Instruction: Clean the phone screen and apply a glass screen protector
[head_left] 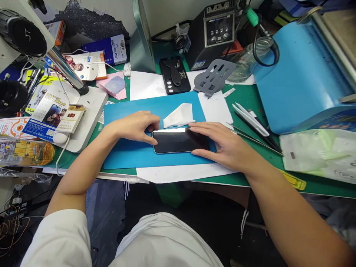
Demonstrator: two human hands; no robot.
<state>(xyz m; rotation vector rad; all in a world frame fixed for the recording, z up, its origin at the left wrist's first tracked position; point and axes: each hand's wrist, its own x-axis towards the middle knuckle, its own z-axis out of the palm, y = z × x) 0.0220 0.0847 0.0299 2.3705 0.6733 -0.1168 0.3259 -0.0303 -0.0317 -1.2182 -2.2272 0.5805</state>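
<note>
Phone [178, 141] flat on blue mat [125, 154], left hand [133, 126] & right hand [219, 142] pressing its ends, grip apart

Bench [250, 100] covered by green mat. On it: blue mat [125, 152] at centre, white paper sheets [178, 172] beneath its near edge and beyond it, microscope base [89, 111] left, tweezers [258, 129] right, blue roll [300, 81] far right, plastic bag [319, 152] near right, soldering station [214, 33] at back.

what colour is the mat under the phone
Blue; the flat rectangular work mat shows best in the head view.
</note>
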